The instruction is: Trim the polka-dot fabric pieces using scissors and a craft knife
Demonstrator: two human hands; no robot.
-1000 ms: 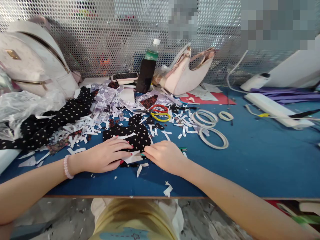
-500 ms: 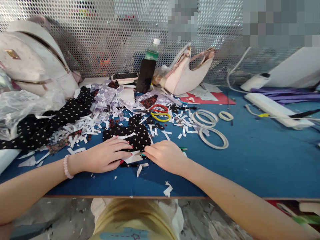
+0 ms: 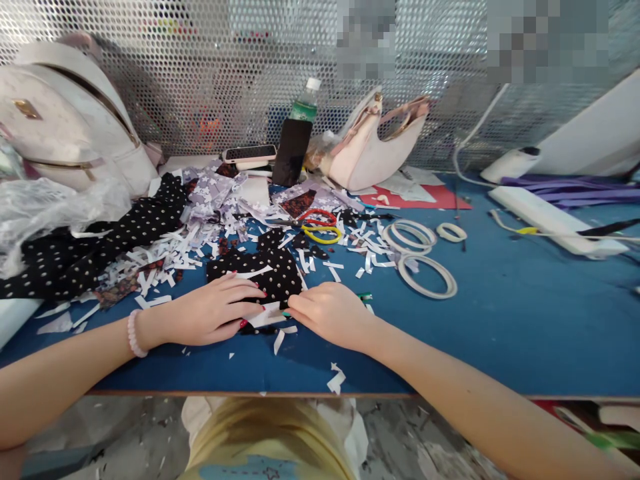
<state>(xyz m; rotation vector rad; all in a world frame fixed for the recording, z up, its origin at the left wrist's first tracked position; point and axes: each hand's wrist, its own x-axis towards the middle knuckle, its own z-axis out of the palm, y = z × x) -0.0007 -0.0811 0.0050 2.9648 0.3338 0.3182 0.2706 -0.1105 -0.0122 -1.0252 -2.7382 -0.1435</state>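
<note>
A black fabric piece with white dots (image 3: 280, 270) lies on the blue table in front of me, with white paper strips (image 3: 267, 317) on it. My left hand (image 3: 213, 310) rests flat across its left part, fingers stretched and slightly spread. At the fabric's lower right edge, my right hand (image 3: 333, 313) is closed in a pinch. A slim green tool (image 3: 366, 296) shows behind that hand, and a bit of green also peeks out at its fingertips. Most of the tool is hidden by the hand, so its kind cannot be made out.
Paper and fabric scraps (image 3: 165, 257) cover the table's left and middle. Red-and-yellow-handled scissors (image 3: 320, 227) lie beyond the fabric. Tape rolls (image 3: 427, 275) lie to the right. A phone (image 3: 293, 153) leans on a bottle (image 3: 306, 103), near a handbag (image 3: 365, 157) and backpack (image 3: 75, 127).
My right hand has shifted very slightly, and the green tool's back end sits a little further left. My left hand and the dotted fabric have stayed in place.
</note>
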